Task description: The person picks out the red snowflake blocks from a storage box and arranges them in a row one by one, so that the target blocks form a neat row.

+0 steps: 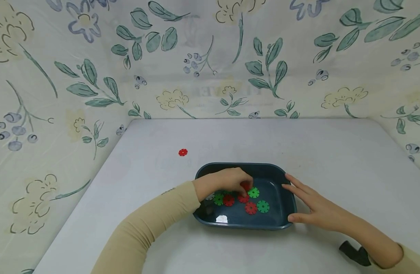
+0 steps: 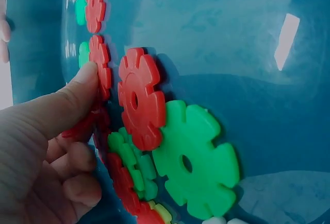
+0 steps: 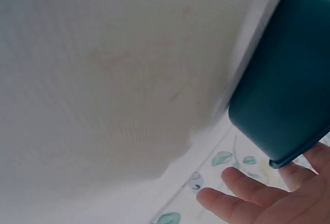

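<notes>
A dark blue tray [image 1: 244, 223] holds several notched plastic building discs, flower-shaped with a centre hole. My left hand [image 1: 230, 179] reaches into it, and its thumb and curled fingers pinch a red disc [image 2: 80, 127], partly hidden by the hand. Beside the thumb tip stands another red disc [image 2: 100, 62]. Close to the fingers lie a red disc [image 2: 139, 100] and a green disc [image 2: 198, 159] on the tray floor. At the tray's right end my right hand [image 1: 316, 207] rests against the rim with its fingers spread and fairly straight.
One red disc [image 1: 183, 152] lies on the white table [image 1: 155, 144], beyond the tray to the left. A black strap-like object [image 1: 354, 253] is by the right wrist. A floral-patterned sheet [image 1: 210, 83] rises behind the table.
</notes>
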